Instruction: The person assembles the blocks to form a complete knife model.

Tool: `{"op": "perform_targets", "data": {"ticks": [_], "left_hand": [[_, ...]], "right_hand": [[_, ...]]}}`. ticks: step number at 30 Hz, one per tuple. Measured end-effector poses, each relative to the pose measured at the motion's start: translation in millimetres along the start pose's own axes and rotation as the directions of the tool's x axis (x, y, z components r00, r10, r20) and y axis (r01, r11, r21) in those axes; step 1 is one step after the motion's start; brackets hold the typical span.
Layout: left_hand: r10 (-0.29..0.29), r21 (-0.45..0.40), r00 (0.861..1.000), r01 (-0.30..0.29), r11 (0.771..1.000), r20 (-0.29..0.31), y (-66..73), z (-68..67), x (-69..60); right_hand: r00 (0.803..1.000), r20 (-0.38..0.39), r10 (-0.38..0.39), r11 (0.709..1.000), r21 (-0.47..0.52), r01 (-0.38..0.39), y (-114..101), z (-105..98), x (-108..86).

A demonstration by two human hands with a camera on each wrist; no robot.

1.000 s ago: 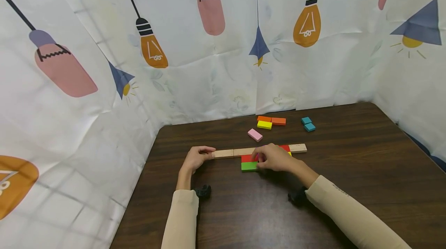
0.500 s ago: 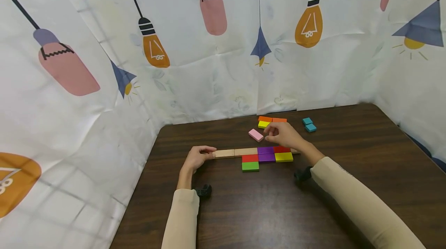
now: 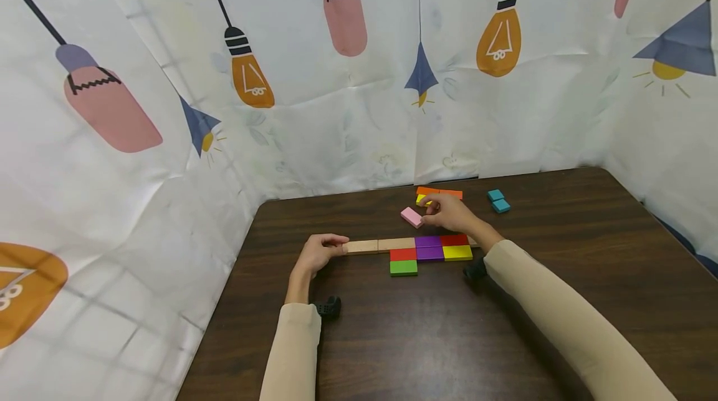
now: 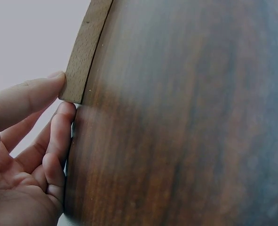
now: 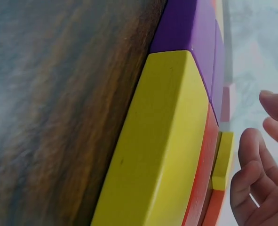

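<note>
My left hand (image 3: 317,254) pinches the left end of a plain wooden block (image 3: 361,247); in the left wrist view the thumb lies against that block's end (image 4: 82,70). A second plain block (image 3: 396,244) continues the row. Purple (image 3: 429,242) and red (image 3: 454,240) blocks lie further right along it. In front sit another red block (image 3: 403,254), a green block (image 3: 403,268), a second purple block (image 3: 429,254) and a yellow block (image 3: 457,253). My right hand (image 3: 450,212), fingers parted, hovers beside the pink block (image 3: 411,217); contact is unclear.
Behind my right hand lie a partly covered yellow block (image 3: 422,199) and two orange blocks (image 3: 450,194). Two blue blocks (image 3: 497,201) lie further right on the dark wooden table (image 3: 359,345). A patterned cloth (image 3: 359,126) hangs behind the table.
My right hand has moved from the green and red blocks away to the back, then slightly left toward the pink block. My left hand stays at the wooden block's end.
</note>
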State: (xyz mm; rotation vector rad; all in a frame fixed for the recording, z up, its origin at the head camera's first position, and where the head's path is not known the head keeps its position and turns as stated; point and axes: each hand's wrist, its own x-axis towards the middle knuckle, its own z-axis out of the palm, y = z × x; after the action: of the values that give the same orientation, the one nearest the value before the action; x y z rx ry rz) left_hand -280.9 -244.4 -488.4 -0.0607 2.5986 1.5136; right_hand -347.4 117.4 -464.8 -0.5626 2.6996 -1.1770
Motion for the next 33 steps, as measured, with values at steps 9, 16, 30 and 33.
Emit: {"op": "perform_targets", "data": {"ticks": [9,16,30,33], "left_hand": [[0.001,0.002,1.000,-0.001,1.000,0.009,1.5,-0.4,-1.4],[0.001,0.003,1.000,-0.001,1.000,0.019,1.5,-0.1,-2.9],[-0.011,-0.009,1.000,0.011,1.000,0.010,2.8,-0.8,-3.3],[-0.014,-0.013,1.000,0.014,1.000,0.015,2.6,-1.0,-3.2]], "right_hand": [[0.999,0.030,0.037,0.999,-0.019,-0.036,0,9,11.5],[0.997,0.045,0.061,0.997,-0.044,-0.059,6,13,15.5],[0.990,0.094,0.107,0.993,-0.059,-0.102,2,13,21.1],[0.991,0.094,0.096,0.994,-0.064,-0.090,2,12,20.1]]}}
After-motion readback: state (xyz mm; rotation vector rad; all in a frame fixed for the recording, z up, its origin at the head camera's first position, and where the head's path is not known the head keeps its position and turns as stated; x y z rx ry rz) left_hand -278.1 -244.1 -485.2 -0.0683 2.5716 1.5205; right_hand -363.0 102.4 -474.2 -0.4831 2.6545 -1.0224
